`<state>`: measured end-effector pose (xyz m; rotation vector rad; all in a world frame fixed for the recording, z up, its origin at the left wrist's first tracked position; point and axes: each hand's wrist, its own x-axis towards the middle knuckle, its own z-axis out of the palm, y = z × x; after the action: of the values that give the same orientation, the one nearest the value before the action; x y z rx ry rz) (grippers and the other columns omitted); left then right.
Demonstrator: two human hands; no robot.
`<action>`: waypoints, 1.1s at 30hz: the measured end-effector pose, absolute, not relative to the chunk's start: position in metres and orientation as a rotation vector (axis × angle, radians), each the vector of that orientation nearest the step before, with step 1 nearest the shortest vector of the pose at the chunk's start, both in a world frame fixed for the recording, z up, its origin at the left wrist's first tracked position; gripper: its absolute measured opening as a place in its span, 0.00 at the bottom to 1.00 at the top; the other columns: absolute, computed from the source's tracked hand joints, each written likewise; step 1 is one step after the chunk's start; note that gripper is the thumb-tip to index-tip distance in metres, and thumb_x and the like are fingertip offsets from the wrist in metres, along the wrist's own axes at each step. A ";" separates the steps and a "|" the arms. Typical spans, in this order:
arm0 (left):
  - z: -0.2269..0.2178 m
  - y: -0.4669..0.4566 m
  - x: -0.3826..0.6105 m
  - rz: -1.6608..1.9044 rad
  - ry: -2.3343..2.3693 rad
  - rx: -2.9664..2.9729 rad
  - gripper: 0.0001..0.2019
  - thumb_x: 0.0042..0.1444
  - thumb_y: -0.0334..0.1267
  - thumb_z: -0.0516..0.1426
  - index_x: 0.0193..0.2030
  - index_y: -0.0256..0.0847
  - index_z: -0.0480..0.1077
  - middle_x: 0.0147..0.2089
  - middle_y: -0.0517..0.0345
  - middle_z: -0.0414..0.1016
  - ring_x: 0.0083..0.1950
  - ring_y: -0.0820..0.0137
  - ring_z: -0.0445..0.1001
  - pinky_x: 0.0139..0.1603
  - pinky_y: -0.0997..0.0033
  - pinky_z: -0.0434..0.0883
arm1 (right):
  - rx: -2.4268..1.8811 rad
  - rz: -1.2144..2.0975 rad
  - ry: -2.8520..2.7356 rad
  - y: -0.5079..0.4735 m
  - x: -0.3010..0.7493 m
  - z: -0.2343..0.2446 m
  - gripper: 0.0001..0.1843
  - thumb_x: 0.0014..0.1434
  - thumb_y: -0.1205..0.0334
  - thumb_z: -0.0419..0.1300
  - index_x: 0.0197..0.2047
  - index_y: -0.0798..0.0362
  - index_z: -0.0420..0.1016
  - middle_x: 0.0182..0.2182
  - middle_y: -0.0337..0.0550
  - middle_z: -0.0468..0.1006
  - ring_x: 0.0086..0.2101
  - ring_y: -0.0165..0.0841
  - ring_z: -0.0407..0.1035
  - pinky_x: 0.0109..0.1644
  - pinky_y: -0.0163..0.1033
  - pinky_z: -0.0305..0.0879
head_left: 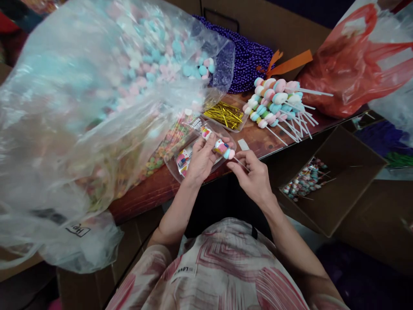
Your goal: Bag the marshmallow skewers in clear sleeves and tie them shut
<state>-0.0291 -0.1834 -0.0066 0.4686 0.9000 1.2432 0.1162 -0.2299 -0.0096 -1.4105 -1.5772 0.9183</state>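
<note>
Left arm (177, 211) slants forward and in. Left wrist (192, 180) almost straight. Left hand (202, 158) curled, thumb on top, fingers bent round in grip. Right arm (292, 230) slants forward and in from other side. Right hand (254, 174) has thumb and first finger close together in pinch. Both forearms bare. Hands near each other, not touching.
</note>
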 end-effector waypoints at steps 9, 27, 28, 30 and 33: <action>-0.010 -0.185 -0.026 1.253 0.901 0.475 0.15 0.59 0.50 0.63 0.39 0.40 0.71 0.36 0.56 0.82 0.46 0.65 0.84 0.50 0.66 0.78 | -1.401 0.793 -1.577 -0.228 0.110 -0.012 0.13 0.65 0.54 0.58 0.31 0.50 0.73 0.23 0.36 0.68 0.25 0.28 0.61 0.33 0.35 0.60; -0.011 -0.187 -0.021 1.282 0.929 0.492 0.16 0.60 0.53 0.62 0.36 0.41 0.71 0.34 0.58 0.80 0.46 0.66 0.83 0.49 0.68 0.78 | -1.363 1.194 -1.357 -0.221 0.102 -0.008 0.18 0.63 0.51 0.60 0.25 0.52 0.70 0.22 0.35 0.64 0.25 0.27 0.56 0.30 0.35 0.54; -0.011 -0.186 -0.022 1.267 0.920 0.482 0.16 0.60 0.53 0.62 0.36 0.40 0.71 0.34 0.58 0.81 0.46 0.65 0.83 0.49 0.68 0.78 | -1.358 1.227 -1.368 -0.221 0.104 -0.009 0.18 0.63 0.51 0.60 0.26 0.52 0.70 0.21 0.34 0.64 0.25 0.27 0.55 0.30 0.35 0.53; -0.011 -0.186 -0.024 1.248 0.894 0.456 0.18 0.60 0.54 0.62 0.36 0.40 0.72 0.33 0.57 0.81 0.44 0.64 0.84 0.48 0.67 0.79 | -1.330 1.341 -1.335 -0.220 0.108 -0.011 0.19 0.64 0.49 0.59 0.25 0.52 0.70 0.19 0.33 0.61 0.22 0.26 0.53 0.28 0.35 0.51; -0.012 -0.186 -0.023 1.260 0.892 0.432 0.18 0.60 0.54 0.62 0.35 0.39 0.72 0.31 0.58 0.80 0.44 0.64 0.84 0.48 0.67 0.78 | -1.323 1.357 -1.308 -0.216 0.112 -0.013 0.20 0.64 0.48 0.59 0.26 0.52 0.69 0.19 0.32 0.61 0.21 0.26 0.54 0.27 0.35 0.51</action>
<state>-0.0234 -0.1863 -0.0125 0.4318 0.8923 1.2596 0.1116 -0.2165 -0.0132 -1.3234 -1.3081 1.3567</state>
